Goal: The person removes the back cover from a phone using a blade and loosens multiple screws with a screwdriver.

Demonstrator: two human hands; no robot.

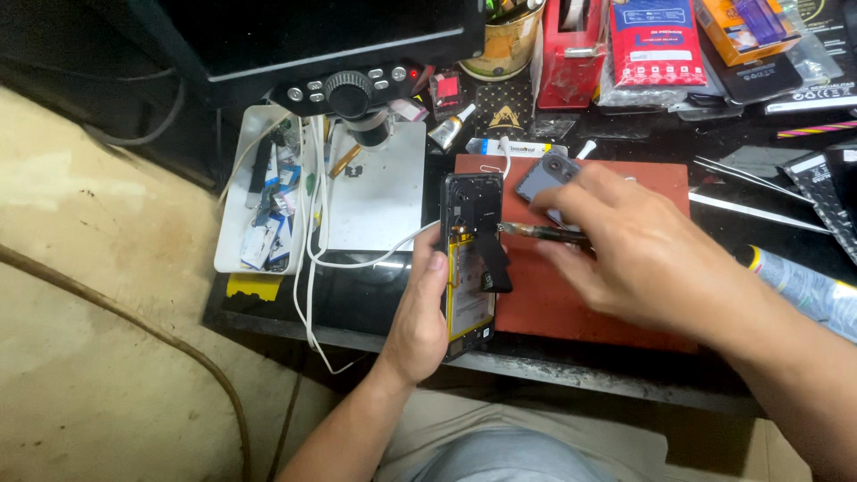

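At centre frame, left hand point(420, 312) grips an opened phone point(471, 259) on edge, insides facing three o'clock (battery exposed) so right hand point(647, 254) can reach in with a pinched tool point(540, 234), probably tweezers. Red mat point(589, 303) lies beneath.

The light is moderate and comes from above, bright on the white metal plate point(375, 187) and dim under the black desk point(571, 370). The right hand point(647, 254) is slightly blurred. The edges bend a little.
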